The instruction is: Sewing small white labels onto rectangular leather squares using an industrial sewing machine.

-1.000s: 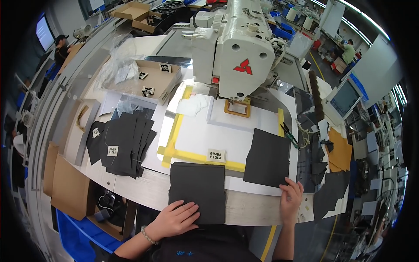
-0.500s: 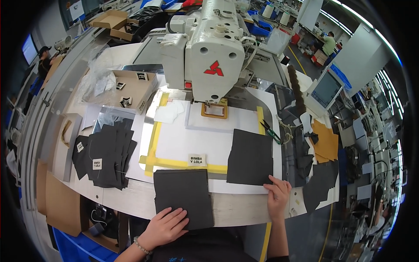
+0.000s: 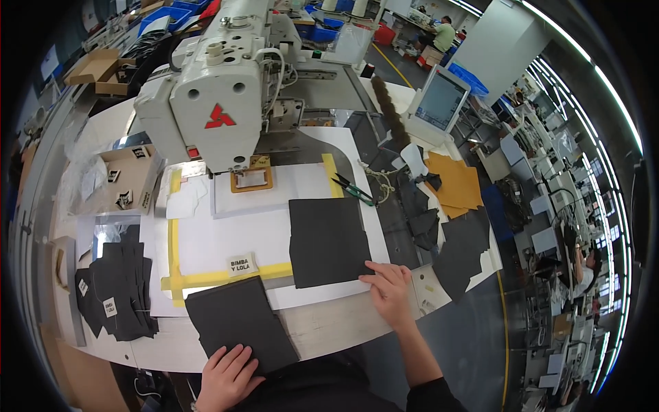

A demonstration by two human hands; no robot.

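Note:
My left hand (image 3: 230, 376) lies with its fingers flat on a stack of black fabric panels (image 3: 237, 319) at the table's near edge. My right hand (image 3: 390, 292) has its fingertips at the lower right corner of another black fabric panel (image 3: 329, 240), which lies flat. Its fingers are partly bent and close together, the thumb hidden; they appear to pinch that corner. Between the two, a small pale label (image 3: 241, 264) with dark lettering rests by the yellow tape (image 3: 269, 272) on the white work sheet (image 3: 261, 237).
A white sewing machine (image 3: 216, 96) stands behind, its tan frame (image 3: 251, 180) under the head. Green-handled snips (image 3: 353, 190) lie right of the sheet. Labelled black pieces (image 3: 123, 295) and a box of labels (image 3: 130, 178) are left. Ochre pieces (image 3: 453, 184) and a screen (image 3: 439, 97) are right.
The whole view has swung rightward, so the table appears further left. The stack under my left hand is turned slightly. My right hand remains at the other panel's corner.

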